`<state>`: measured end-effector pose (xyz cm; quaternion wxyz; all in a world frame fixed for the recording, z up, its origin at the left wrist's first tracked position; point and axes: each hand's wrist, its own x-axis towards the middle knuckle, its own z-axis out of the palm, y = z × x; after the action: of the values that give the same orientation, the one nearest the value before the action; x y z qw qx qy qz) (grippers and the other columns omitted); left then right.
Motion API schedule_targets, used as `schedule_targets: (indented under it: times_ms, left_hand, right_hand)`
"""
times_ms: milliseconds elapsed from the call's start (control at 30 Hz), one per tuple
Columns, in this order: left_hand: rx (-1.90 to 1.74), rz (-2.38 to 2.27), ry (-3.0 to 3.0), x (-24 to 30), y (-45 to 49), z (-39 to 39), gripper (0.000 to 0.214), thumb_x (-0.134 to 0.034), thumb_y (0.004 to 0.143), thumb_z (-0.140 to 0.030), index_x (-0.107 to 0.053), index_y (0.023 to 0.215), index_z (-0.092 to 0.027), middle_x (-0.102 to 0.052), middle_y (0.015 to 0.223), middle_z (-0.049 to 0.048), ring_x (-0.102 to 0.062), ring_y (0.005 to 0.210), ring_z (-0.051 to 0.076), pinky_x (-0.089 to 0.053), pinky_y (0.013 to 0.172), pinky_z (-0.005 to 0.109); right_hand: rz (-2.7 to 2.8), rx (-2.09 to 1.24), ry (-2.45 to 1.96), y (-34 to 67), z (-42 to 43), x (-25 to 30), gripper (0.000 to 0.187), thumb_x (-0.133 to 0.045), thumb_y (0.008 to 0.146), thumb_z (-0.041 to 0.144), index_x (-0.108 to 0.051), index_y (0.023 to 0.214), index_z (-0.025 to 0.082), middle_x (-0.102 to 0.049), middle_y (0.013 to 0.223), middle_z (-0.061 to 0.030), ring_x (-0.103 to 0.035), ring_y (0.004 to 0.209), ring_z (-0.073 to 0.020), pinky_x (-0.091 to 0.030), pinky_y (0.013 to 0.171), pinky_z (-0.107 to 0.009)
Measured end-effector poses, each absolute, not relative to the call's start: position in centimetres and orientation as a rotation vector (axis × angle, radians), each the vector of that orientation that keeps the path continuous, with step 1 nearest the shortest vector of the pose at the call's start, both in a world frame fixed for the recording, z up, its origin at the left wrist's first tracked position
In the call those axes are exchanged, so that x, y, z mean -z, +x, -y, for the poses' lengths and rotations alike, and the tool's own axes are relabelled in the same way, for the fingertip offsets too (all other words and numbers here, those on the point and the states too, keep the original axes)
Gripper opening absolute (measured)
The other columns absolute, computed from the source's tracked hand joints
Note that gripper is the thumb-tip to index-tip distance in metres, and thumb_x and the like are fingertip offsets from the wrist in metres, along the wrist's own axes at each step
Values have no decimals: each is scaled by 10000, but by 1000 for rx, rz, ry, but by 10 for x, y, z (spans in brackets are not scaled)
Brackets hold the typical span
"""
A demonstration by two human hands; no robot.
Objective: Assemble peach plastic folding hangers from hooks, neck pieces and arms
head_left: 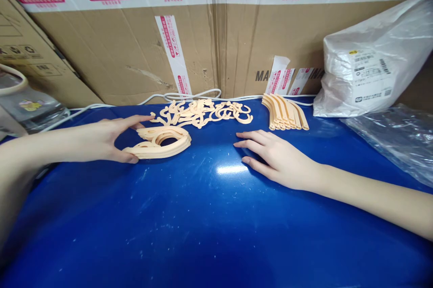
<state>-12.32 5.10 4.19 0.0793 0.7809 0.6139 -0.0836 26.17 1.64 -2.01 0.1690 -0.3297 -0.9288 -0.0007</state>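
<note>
My left hand [110, 140] reaches around the left end of a short stack of cream plastic hanger pieces [174, 149], curved parts with a ring-shaped opening. The thumb touches the front edge and the other fingers lie along the back side, so the stack sits between them. Just behind lies a loose pile of cream hooks [199, 112], close to my index fingertip. On the blue table, my right hand [275, 157] rests palm down, fingers apart and holding nothing. Beyond it stands a neat bundle of curved cream hanger arms [286, 114].
Large cardboard boxes [128, 53] wall off the back of the blue table [216, 225]. A white plastic bag [368, 67] with labels and a clear plastic sheet [395, 139] lie at right. At left is a clear jug [30, 103]; a white cable [192, 97] runs along the back.
</note>
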Motion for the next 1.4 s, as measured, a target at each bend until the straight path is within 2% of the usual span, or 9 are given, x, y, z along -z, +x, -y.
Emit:
schedule_targets:
  times_ms: [700,900,1067,1400]
  left_hand:
    - [280,-1871,2351,-40,-123,-51,1016,-624,599,-579,-202,1481,-304,-548,1316,37,-570,1111,278,-422,906,302]
    - [269,-1870,2316,-44,-118,-50,1010,-608,598,-569,-222,1480,-262,-546,1326,43,-582,1099,274,-421,895,288]
    - [243,-1840,2317,-45,-119,-51,971,-605,627,-563,-213,1470,-285,-537,1338,25,-575,1117,247,-411,914,276]
    - [218,-1823,2329,-43,-123,-54,945,-593,644,-538,-226,1466,-252,-535,1341,42,-576,1122,248,-411,920,275]
  right_hand:
    - [2626,-3,-915,262,-17,20,341,-417,961,325,-556,1226,162,-546,1310,-142,-512,1206,-247,-439,996,-452]
    - [2626,1,-914,261,-17,20,343,-413,963,322,-560,1222,152,-540,1318,-146,-509,1209,-245,-439,1001,-446]
    - [2611,-4,-906,261,-16,19,327,-432,953,312,-566,1209,160,-551,1303,-148,-524,1195,-253,-451,988,-455]
    - [2613,5,-908,261,-16,19,325,-441,949,312,-569,1207,161,-557,1297,-145,-528,1191,-252,-454,984,-457]
